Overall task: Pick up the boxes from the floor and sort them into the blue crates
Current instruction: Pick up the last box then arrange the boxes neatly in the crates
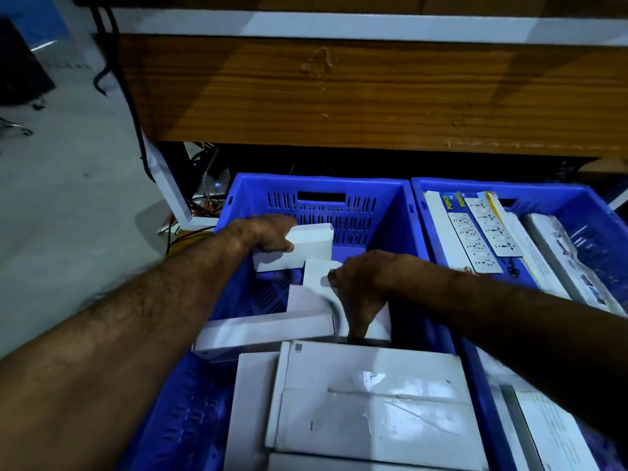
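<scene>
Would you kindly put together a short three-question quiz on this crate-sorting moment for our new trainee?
1. True or false: the left hand holds a small white box over the left blue crate.
2. Which crate holds the power-strip boxes with printed sockets? A) the left crate B) the right blue crate C) neither
3. Fill in: the right hand reaches down among the ______ boxes in the left crate.

Key:
1. True. The fingers wrap its left end, above the crate's floor.
2. B. They lie in the right crate's far end.
3. White. It reaches down beside a long white box.
</scene>
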